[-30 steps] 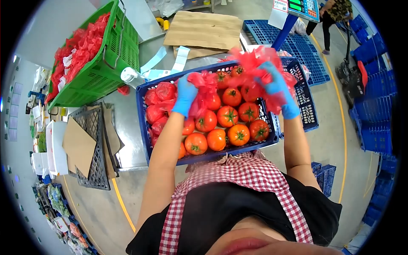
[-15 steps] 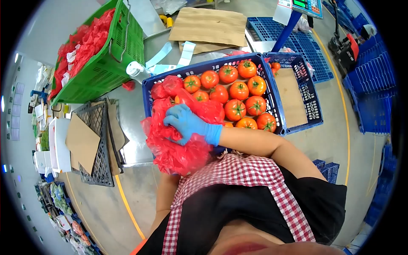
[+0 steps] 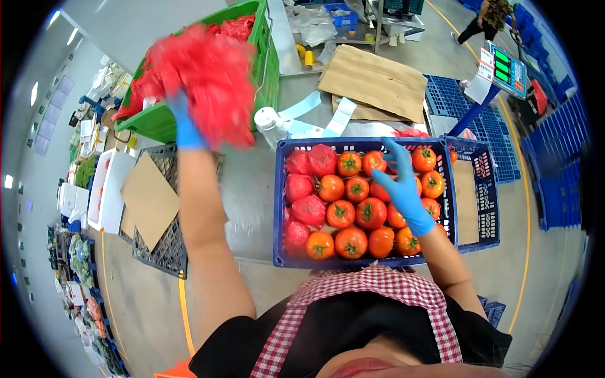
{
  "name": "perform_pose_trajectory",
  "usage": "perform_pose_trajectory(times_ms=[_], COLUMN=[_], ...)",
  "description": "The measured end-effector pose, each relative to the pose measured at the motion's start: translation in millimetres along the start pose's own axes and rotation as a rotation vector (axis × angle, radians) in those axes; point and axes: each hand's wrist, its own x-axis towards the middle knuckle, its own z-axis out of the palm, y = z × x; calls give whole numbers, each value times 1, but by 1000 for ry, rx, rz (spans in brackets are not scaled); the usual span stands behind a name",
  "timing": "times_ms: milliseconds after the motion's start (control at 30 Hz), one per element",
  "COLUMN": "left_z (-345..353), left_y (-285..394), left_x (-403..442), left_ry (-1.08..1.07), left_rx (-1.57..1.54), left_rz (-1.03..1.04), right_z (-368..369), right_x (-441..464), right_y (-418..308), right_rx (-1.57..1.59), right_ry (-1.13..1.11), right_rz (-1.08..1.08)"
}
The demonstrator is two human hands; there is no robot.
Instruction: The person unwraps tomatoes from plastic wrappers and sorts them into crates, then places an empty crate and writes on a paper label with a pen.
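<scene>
My left hand (image 3: 182, 120), in a blue glove, is raised at the green crate and closed on a bunch of red plastic bags (image 3: 208, 82); motion blurs both, and the bags hide most of the fingers. Below my right hand (image 3: 404, 192), also gloved in blue, are tomatoes (image 3: 370, 213) in a dark blue crate (image 3: 365, 259). That hand has its fingers apart and holds nothing. Bare tomatoes with green stems fill most of the crate. Along its left side, several tomatoes wrapped in red plastic (image 3: 309, 210) sit in a column.
A green crate (image 3: 268, 69) of red bags stands at the upper left. Near the tomatoes are a label roll (image 3: 270, 120), brown cardboard sheets (image 3: 375, 79) and a second blue crate (image 3: 488, 214). A scale display (image 3: 507, 69) stands behind. Another person (image 3: 486, 19) walks at the far right.
The red bags have gone from over the tomato crate to the green crate, now in my left hand. My right hand has let go of them and moved right. The view has shifted left.
</scene>
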Motion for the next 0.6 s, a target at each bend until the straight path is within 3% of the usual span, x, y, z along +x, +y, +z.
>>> perform_pose_trajectory(times_ms=[67,133,200,267,400,433,533,600], left_z=[20,20,35,89,41,20,41,26], left_y=[-17,-67,-98,-93,-203,-231,-210,-187], left_x=[99,187,184,138,244,293,222,210], left_ry=[55,48,86,-308,-915,-904,-519,-690], left_rx=[-7,276,1751,2416,2397,2146,1414,1305], left_rz=[157,300,594,421,140,-74,-757,-956], right_z=[-16,-24,-59,-107,-127,-126,-105,-86], right_x=[-11,-32,-39,-38,-48,-47,-27,-17], right_y=[23,37,58,79,111,112,103,108], right_rx=[6,-2,72,54,-12,-51,-267,-376], right_ry=[26,94,124,185,212,171,-99,-399], right_rz=[77,181,296,377,427,418,307,97])
